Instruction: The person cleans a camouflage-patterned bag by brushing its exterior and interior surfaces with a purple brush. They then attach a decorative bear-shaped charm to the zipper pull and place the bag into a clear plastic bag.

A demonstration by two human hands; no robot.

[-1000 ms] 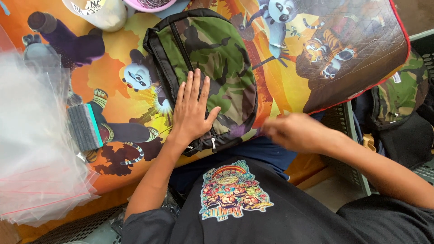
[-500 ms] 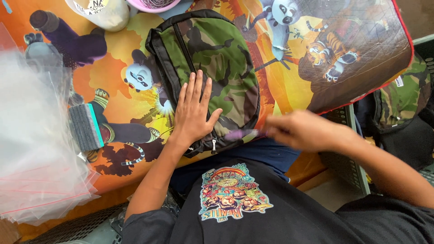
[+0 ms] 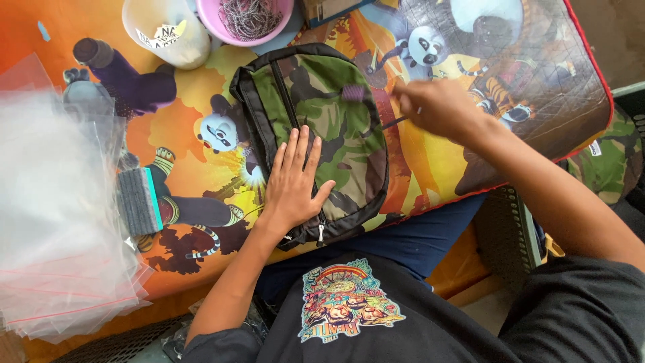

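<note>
So the left hand (image 3: 295,180) is lying flat and fully open on the camouflage backpack (image 3: 322,128), fingers spread, just pinning it down, not gripping anything. The right hand (image 3: 435,107) is hovering over the bag's upper right edge, fingers pinched shut on a thin dark stick-like thing (image 3: 398,122); too small to tell what it is. The bag is sitting on the table (image 3: 80,27), which is covered with a bright cartoon-print cloth, right in front of the person. A stack of clear plastic bags (image 3: 54,215) is piling up at the left, with a white cup (image 3: 164,30) and a pink bowl (image 3: 252,17) at the far edge. My worry: if the flat hand is easing off, the bag could slide on that slick cover and the thin thing could slip or snag.
</note>
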